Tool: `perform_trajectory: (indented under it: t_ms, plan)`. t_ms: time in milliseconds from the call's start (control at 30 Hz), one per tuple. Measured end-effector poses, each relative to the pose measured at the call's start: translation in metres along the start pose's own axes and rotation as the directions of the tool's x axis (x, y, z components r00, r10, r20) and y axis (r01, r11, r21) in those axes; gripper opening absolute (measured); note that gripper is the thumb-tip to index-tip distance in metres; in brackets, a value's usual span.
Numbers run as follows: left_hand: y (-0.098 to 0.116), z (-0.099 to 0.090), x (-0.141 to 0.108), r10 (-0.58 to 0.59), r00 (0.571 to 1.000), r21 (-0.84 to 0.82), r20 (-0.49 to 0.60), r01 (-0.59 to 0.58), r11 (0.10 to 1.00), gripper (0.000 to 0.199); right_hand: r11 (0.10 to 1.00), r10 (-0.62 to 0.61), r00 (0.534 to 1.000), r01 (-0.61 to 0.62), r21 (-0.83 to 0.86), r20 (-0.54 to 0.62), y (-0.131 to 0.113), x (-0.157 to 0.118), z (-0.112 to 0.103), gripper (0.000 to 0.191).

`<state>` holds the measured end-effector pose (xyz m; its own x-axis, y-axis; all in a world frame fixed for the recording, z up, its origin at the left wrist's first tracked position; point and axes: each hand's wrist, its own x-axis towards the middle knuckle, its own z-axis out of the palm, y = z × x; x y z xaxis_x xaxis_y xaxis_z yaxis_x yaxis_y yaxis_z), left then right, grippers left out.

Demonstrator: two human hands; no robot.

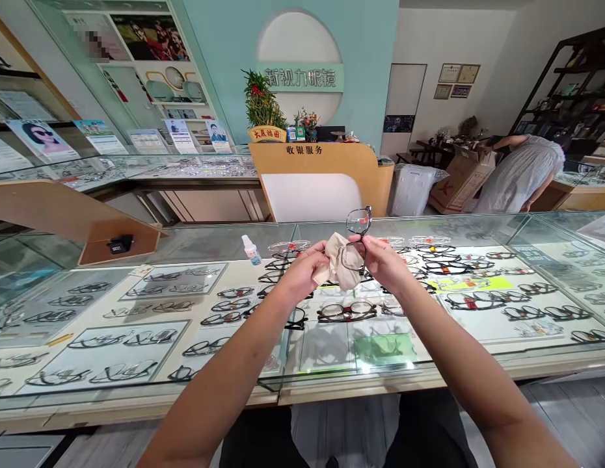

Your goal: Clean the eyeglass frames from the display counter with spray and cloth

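Above the glass display counter, my right hand (380, 260) is closed on a pair of dark-rimmed eyeglasses (357, 221), held on end with one lens up. A crumpled cream cleaning cloth (342, 263) is gripped in my left hand (309, 266), whose fingers are bent around it. The cloth lies against the lower lens and partly hides it. To the left of my hands a small white spray bottle (251, 251) stands upright on the counter glass.
The glass counter (322, 383) holds many eyeglass frames in rows beneath its top. A wooden cashier desk (375, 182) stands beyond it. At the back right a person (522, 169) bends beside a cardboard box (463, 175). A wooden stand (88, 214) rests at the left.
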<state>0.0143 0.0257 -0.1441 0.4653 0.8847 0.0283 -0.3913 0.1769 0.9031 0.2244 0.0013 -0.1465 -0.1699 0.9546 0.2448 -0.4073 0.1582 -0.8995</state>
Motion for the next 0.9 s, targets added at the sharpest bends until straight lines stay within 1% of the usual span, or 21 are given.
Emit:
perform_trajectory:
  t_ms: [133,267,333,400,567,633,733,767,833,900]
  plan:
    - [0.003,0.002,-0.005,-0.012,0.999,0.059,0.048,0.009,0.998,0.038,0.998,0.013,1.0,-0.012,-0.058,0.022,0.001,-0.002,0.001,0.042]
    - [0.004,0.005,-0.008,-0.033,0.994,0.197,0.104,0.012,0.98,0.061,0.997,0.011,0.999,-0.007,-0.075,0.046,0.001,-0.003,0.003,0.039]
    - [0.0,0.005,-0.007,-0.047,0.991,0.227,0.124,0.018,0.974,0.068,0.996,0.007,0.999,-0.003,-0.087,0.054,0.001,-0.003,0.003,0.039]
    - [-0.005,0.003,-0.005,-0.048,0.992,0.235,0.121,0.019,0.972,0.068,0.996,0.003,0.999,0.002,-0.092,0.051,0.0,-0.004,0.003,0.039]
    - [-0.013,0.007,-0.006,-0.009,0.997,0.203,0.078,-0.007,0.979,0.052,0.998,0.02,0.998,-0.016,-0.058,0.067,-0.002,-0.006,0.005,0.037]
    - [-0.014,0.011,-0.009,-0.024,0.996,0.172,0.085,0.01,0.985,0.054,0.998,0.038,0.996,-0.034,-0.057,0.081,-0.002,-0.007,0.006,0.038]
    - [-0.017,0.018,-0.013,-0.041,0.994,0.118,0.103,0.029,0.993,0.072,0.998,0.042,0.996,-0.038,-0.053,0.084,-0.002,-0.008,0.008,0.038]
    - [-0.018,0.019,-0.014,-0.038,0.994,0.107,0.107,0.027,0.994,0.074,0.998,0.036,0.996,-0.033,-0.049,0.082,-0.002,-0.008,0.008,0.038]
    - [-0.02,0.021,-0.015,-0.035,0.993,0.106,0.115,0.023,0.994,0.07,0.999,0.027,0.997,-0.024,-0.035,0.078,-0.001,-0.008,0.008,0.037]
    - [-0.022,0.022,-0.016,-0.042,0.991,0.125,0.124,0.027,0.992,0.061,1.0,0.023,0.997,-0.022,-0.014,0.077,0.0,-0.007,0.008,0.036]
